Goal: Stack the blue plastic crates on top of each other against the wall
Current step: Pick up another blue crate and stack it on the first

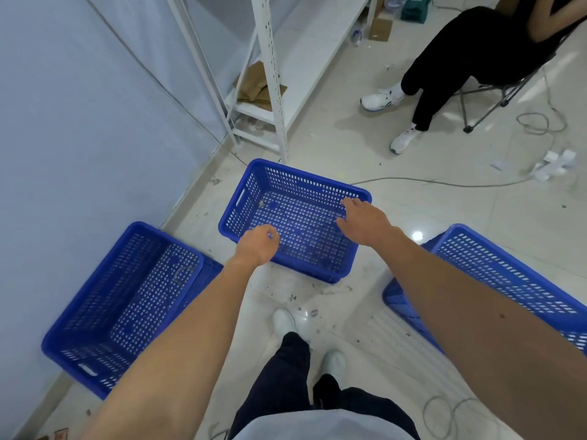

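Crates of stiff, light-looking perforated plastic sat near the wall [79,122]; over the middle crate [295,217], the left hand [258,246] curled loosely, right hand [365,222] spread, both empty, its rim the likeliest hold.

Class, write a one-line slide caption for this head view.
Both hands, left hand and right hand, reach over the middle blue crate on the floor.

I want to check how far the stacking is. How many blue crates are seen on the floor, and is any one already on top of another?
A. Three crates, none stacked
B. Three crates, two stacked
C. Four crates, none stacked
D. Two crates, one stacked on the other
A: one blue crate lies by the wall, a middle crate sits under both hands, a third crate is at the right, each separate on the floor.
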The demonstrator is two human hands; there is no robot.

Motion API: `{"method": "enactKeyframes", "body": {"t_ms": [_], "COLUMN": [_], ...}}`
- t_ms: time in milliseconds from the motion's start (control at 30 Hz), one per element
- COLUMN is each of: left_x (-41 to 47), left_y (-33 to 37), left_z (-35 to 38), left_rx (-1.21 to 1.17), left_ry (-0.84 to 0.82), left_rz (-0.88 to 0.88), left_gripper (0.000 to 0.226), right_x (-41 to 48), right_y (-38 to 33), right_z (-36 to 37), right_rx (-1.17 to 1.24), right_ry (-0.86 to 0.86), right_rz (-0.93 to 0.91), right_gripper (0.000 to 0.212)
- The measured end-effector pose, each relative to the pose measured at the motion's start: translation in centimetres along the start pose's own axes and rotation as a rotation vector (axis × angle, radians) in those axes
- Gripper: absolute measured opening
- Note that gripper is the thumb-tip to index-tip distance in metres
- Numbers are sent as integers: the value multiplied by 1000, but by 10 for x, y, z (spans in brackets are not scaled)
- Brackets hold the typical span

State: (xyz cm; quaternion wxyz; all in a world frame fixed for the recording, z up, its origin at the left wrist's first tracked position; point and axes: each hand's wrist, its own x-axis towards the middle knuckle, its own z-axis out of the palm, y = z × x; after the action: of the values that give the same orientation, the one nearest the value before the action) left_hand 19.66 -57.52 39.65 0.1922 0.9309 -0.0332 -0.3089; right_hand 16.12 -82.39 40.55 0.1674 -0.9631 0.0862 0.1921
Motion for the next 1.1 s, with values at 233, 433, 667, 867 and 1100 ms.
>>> {"method": "enactKeyframes", "body": {"t_ms": [233, 433, 667, 867, 1100], "left_x": [72, 118, 189, 249, 290], "left_y": [-28, -39, -46, -64, -88], "left_z": [13, 31, 106, 188, 241], "left_rx": [-23, -164, -285, -313, -437], "left_ry": [-82, -128, -156, 36, 197], "left_rz": [-28, -111, -325, -482, -797], "left_gripper": [38, 47, 56, 49, 52], "right_x": [66, 138, 242, 321, 386], "right_y": [2, 6, 42, 82, 109], "right_z": [18, 49, 111, 171, 226], "right_rx": [-57, -102, -229, -275, -332], "right_ry": [-46, -106, -185, -190, -202], "right_rz": [31, -6, -155, -199, -235], "right_gripper": [43, 45, 51, 52, 53]}}
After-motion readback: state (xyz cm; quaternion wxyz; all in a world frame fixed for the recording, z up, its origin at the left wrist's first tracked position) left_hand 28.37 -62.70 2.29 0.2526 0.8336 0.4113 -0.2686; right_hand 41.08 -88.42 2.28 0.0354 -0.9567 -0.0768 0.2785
